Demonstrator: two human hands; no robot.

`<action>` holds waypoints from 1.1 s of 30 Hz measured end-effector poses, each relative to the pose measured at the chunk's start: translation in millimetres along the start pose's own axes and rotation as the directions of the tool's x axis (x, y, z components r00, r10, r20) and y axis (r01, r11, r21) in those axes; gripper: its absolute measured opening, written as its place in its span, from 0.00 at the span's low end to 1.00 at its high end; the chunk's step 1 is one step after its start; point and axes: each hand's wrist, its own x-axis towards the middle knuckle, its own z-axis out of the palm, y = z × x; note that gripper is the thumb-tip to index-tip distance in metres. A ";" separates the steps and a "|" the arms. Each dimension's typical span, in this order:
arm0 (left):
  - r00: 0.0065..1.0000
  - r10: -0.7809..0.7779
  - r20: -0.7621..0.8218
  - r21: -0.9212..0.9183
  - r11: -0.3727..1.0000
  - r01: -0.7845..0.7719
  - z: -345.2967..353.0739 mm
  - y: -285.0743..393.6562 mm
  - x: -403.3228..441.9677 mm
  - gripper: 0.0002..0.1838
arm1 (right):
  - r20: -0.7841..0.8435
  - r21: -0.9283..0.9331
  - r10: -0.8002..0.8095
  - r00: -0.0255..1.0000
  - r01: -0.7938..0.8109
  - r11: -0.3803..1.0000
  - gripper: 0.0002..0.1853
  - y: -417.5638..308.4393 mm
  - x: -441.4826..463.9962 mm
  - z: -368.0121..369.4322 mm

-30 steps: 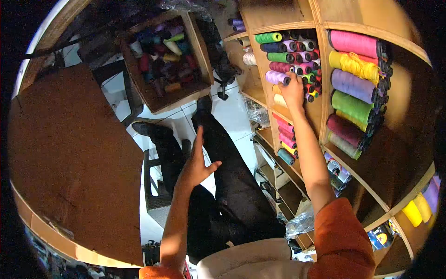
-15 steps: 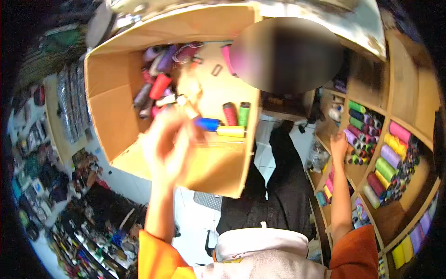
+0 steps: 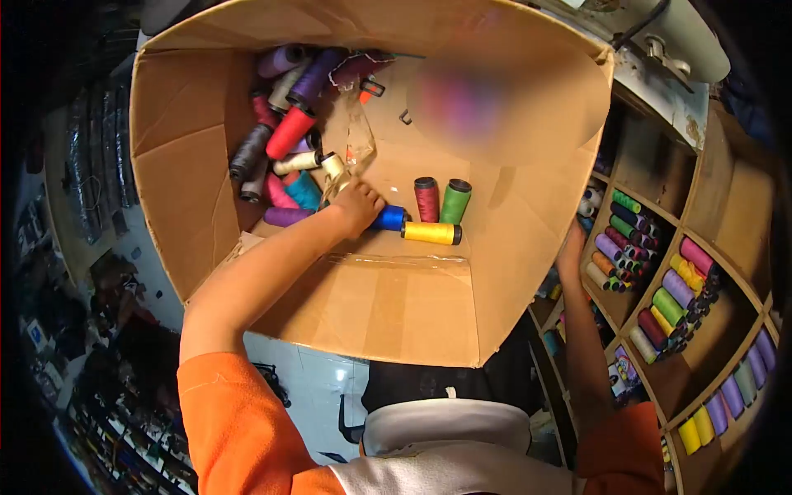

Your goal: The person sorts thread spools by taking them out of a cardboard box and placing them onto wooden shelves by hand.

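My left hand (image 3: 360, 206) is inside a large cardboard box (image 3: 404, 309), its fingers curled down between a cream thread spool (image 3: 332, 165) and a blue thread spool (image 3: 389, 218). What lies under the fingers is hidden. Right of the blue spool lies a yellow spool (image 3: 429, 233), with a dark red spool (image 3: 426, 198) and a green spool (image 3: 455, 200) standing behind it. A heap of spools, including a red one (image 3: 291, 134) and a purple one (image 3: 317, 77), fills the box's left side. My right hand (image 3: 571, 247) is by the box's right edge, its fingers mostly hidden.
Wooden shelves (image 3: 693, 223) on the right hold rows of coloured thread spools. A white machine part (image 3: 660, 58) juts in above the box. Dark, cluttered goods (image 3: 124, 346) are at the left. White floor tiles (image 3: 318, 371) show below the box.
My left hand has come down among the spools in the box. The box looks larger and reaches farther right in view. My right hand has shifted from the spool shelf towards the box's edge.
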 end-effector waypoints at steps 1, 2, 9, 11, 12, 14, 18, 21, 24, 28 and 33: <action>0.999 -0.024 0.022 0.006 1.000 0.024 6.5 1.6 3.9 0.20 | 0.009 0.050 0.041 0.999 -0.042 0.998 0.14 5.7 -4.0 1.2; 0.998 -0.050 0.046 0.011 0.999 0.050 13.2 4.2 7.1 0.21 | 0.022 0.101 0.081 0.996 -0.083 0.991 0.14 11.4 -8.8 2.4; 0.962 0.265 -0.056 -0.046 0.962 -0.268 10.4 -40.1 0.7 0.22 | 0.068 0.162 0.184 0.981 -0.193 0.968 0.15 47.1 -42.9 13.8; 0.947 0.293 -0.132 -0.022 0.954 -0.299 19.1 -48.8 -0.7 0.20 | 0.105 0.099 0.189 0.976 -0.199 0.975 0.15 49.6 -49.9 13.0; 0.961 0.252 -0.114 -0.004 0.967 -0.254 21.1 -50.6 1.7 0.19 | 0.125 0.007 0.149 0.981 -0.151 0.989 0.16 47.2 -50.4 10.4; 0.981 0.172 -0.086 0.038 0.985 -0.170 23.2 -55.9 10.1 0.17 | 0.140 -0.103 0.115 0.983 -0.101 0.990 0.16 42.5 -52.8 4.7; 0.881 -0.235 -0.412 -0.682 0.720 -0.127 -54.4 -44.8 12.1 0.26 | 0.136 -0.161 0.154 0.979 -0.131 0.978 0.18 16.8 -53.8 -4.2; 0.911 -0.331 -0.247 -0.728 0.684 0.052 -93.7 -6.3 38.5 0.29 | 0.146 -0.147 0.177 0.973 -0.155 0.977 0.19 14.9 -57.3 -4.6; 0.898 -0.397 -0.192 -0.789 0.606 0.100 -86.0 24.0 74.5 0.25 | 0.162 -0.037 0.144 0.976 -0.140 0.989 0.20 30.0 -60.3 0.8; 0.890 -0.433 -0.144 -0.731 0.653 0.199 -81.1 38.2 93.8 0.23 | 0.197 -0.004 0.224 0.954 -0.228 0.974 0.21 43.4 -66.6 -2.9; 0.917 -0.387 -0.097 -0.758 0.626 0.184 -68.5 29.1 104.1 0.20 | 0.213 -0.041 0.310 0.926 -0.309 0.950 0.21 76.9 -77.6 -3.8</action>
